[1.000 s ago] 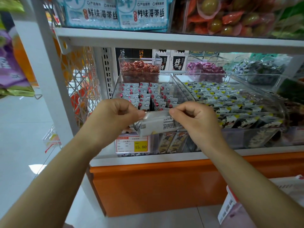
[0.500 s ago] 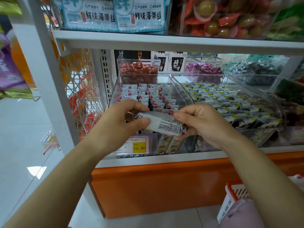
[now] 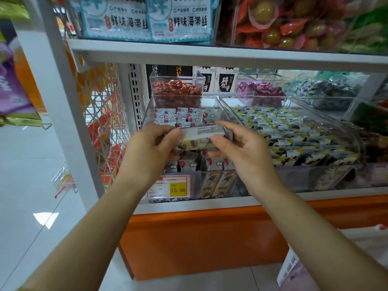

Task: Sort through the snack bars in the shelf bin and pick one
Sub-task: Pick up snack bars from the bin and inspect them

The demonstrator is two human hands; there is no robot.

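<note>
A wrapped snack bar [image 3: 199,138] is held level between both hands, in front of a clear shelf bin [image 3: 212,101]. My left hand [image 3: 151,150] pinches its left end and my right hand [image 3: 243,150] pinches its right end. The bar's wrapper shows a white printed panel on top and a yellowish side with dark marks toward me. Inside the bin lie several white bars with red dots [image 3: 184,118], partly hidden behind my hands.
A price tag reading 15.80 [image 3: 170,186] sits on the bin's front. To the right is a bin of white, black and yellow packets [image 3: 294,135]. Small bins of red [image 3: 176,89] and purple candies [image 3: 260,91] stand behind. A shelf board [image 3: 210,53] runs above, and a white-and-red basket [image 3: 291,263] shows at lower right.
Both hands have turned the bar over: the white printed back faced me before, and now it faces up with the yellowish side toward me. The bar has stayed in front of the bin.
</note>
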